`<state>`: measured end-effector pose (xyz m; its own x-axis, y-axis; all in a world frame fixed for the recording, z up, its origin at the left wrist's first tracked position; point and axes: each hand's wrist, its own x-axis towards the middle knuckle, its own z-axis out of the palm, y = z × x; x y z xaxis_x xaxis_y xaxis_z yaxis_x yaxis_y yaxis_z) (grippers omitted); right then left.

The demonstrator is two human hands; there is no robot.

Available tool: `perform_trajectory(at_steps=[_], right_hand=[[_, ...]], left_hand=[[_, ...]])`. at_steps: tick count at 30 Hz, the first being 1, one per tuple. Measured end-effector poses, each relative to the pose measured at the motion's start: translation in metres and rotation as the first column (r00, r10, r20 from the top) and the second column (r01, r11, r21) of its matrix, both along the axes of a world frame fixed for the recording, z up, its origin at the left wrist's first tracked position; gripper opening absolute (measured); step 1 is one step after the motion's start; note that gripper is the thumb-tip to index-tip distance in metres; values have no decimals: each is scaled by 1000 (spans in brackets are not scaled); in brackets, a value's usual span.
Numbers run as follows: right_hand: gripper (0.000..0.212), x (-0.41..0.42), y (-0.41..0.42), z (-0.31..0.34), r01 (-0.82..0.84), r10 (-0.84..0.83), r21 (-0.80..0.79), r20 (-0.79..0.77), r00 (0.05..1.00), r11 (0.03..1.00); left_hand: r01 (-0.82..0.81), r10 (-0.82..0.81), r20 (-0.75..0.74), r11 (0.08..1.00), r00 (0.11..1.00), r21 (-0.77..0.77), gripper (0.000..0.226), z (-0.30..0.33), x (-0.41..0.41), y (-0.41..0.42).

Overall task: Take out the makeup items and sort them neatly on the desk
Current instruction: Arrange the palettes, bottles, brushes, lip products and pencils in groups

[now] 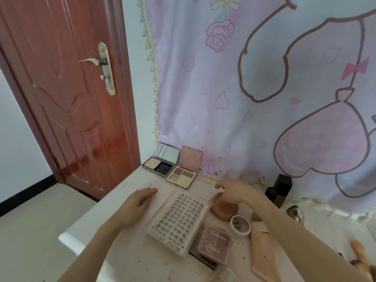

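Observation:
On the white desk (pixel 114 212) lies a clear false-lash tray (pixel 179 222) in the middle. My left hand (pixel 136 202) rests flat on the desk just left of it, fingers straight. My right hand (pixel 234 192) hovers over a round pink compact (pixel 222 208), fingers loosely spread and holding nothing. At the back stand an open powder compact with mirror (pixel 160 161) and an open four-pan eyeshadow palette (pixel 182 175). Nearer me lie a shut pink eyeshadow palette (pixel 214 244) and a small round white jar (pixel 240 225).
Dark square bottles (pixel 279 192) stand at the back right against the pink cartoon wall cloth (pixel 244 88). A pink pouch (pixel 262 253) and blurred brushes (pixel 360 253) lie at the right. A red-brown door (pixel 71 98) is left of the desk, whose left edge drops to the floor.

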<state>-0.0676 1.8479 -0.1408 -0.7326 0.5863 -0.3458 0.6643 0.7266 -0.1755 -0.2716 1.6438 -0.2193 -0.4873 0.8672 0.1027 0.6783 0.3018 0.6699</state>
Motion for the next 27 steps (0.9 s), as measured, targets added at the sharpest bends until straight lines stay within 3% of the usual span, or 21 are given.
perform_trajectory(at_steps=[2, 5, 9, 11, 14, 17, 22, 24, 25, 27], right_hand=[[61, 4, -3, 1, -21, 22, -9, 63, 998, 1000], [65, 5, -10, 2, -45, 45, -2, 120, 992, 999], [80, 4, -15, -5, -67, 62, 25, 145, 987, 997], [77, 5, -16, -10, -64, 59, 41, 111, 992, 997], [71, 7, -15, -17, 4, -4, 56, -8, 1000, 998], [76, 7, -14, -16, 94, -81, 44, -232, 969, 995], [61, 12, -21, -1, 144, -232, -193, -589, 774, 971], [41, 16, -31, 5, 30, -372, -465, -668, 645, 885], [34, 18, -37, 7, -87, -476, -627, -668, 571, 774], [32, 22, -46, 12, -257, -716, -847, -532, 452, 466]], left_hand=[[35, -52, -163, 994, 985, -107, 39, -3, -2, -4], [-43, -27, -355, 982, 935, -186, 43, -13, 4, -6], [-71, -9, -408, 981, 913, -180, 45, -19, 9, -6], [-79, -5, -422, 980, 907, -182, 45, -19, 8, -6], [-72, -7, -413, 982, 911, -176, 44, -20, 7, -6], [-67, -2, -385, 984, 923, -164, 43, -20, 3, -5], [-74, -8, -406, 980, 914, -186, 43, -21, 4, -5], [-67, -20, -385, 975, 923, -210, 43, -20, 5, -4], [-59, -24, -349, 972, 937, -226, 43, -18, 5, -3], [-32, -17, -208, 972, 978, -231, 41, -7, 6, 1]])
